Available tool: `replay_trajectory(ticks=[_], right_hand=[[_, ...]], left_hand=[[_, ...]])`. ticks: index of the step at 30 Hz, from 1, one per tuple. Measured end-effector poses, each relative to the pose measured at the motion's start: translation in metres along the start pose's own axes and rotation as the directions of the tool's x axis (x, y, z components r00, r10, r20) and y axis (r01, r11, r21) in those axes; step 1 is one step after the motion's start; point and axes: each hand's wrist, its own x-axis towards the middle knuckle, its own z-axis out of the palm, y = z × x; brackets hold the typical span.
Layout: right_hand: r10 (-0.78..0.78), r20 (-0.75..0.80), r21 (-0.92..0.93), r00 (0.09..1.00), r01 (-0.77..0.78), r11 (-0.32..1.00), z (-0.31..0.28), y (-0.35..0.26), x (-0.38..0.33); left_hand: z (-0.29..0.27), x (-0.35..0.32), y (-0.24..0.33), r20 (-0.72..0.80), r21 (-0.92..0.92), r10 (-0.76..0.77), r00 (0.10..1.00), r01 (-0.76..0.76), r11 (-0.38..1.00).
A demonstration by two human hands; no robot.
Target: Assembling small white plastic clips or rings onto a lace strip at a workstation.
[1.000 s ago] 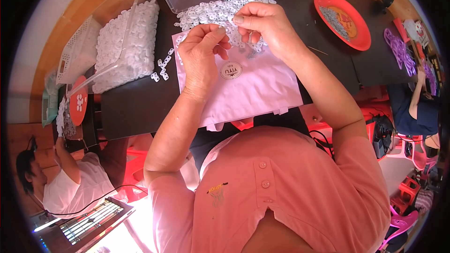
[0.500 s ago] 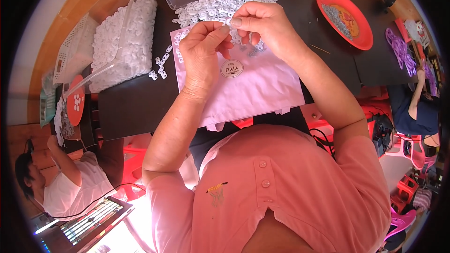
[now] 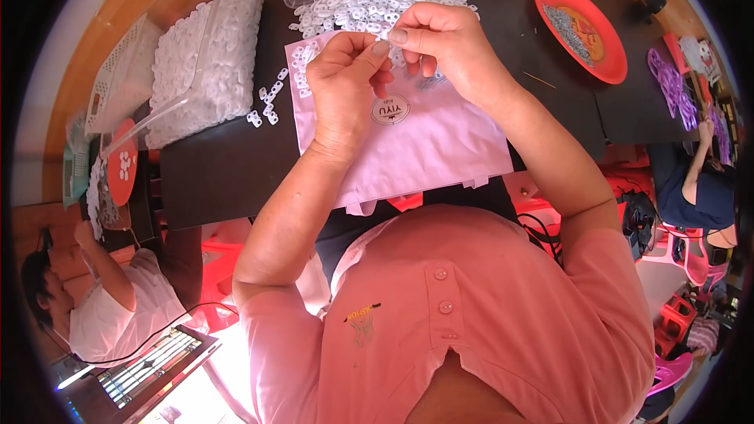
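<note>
Since a second ago your hands, left hand (image 3: 345, 82) and right hand (image 3: 444, 39), have met, pinching a small white piece (image 3: 385, 45) that could slip into the white pile (image 3: 369, 6) beyond.

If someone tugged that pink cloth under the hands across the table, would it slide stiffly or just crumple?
The pink cloth would probably crumple: it lies flat and thin, and its near edge droops over the dark table. It looks light for its size. The small white plastic pieces on its far edge would likely scatter, since they lie loose.
</note>
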Motion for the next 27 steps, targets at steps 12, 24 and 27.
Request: replay_trajectory(ticks=[12, 24, 27], right_hand=[[0.006, -0.037, 0.036, 0.999, -0.004, 0.999, -0.001, -0.002, -0.002], [-0.41, -0.074, -0.93, 0.909, 0.086, 0.358, -0.098, 0.023, -0.003], [-0.31, -0.027, -0.989, 0.95, 0.02, 0.146, -0.121, 0.043, -0.01]], left_hand=[[0.001, 0.002, 0.004, 0.002, -0.064, -0.048, 0.999, 0.048, 0.997], [-0.012, 0.009, 0.0, -0.041, -0.014, 0.025, 0.999, -0.025, 1.0], [-0.007, 0.005, 0.003, -0.018, 0.04, 0.058, 0.998, -0.057, 0.998]])
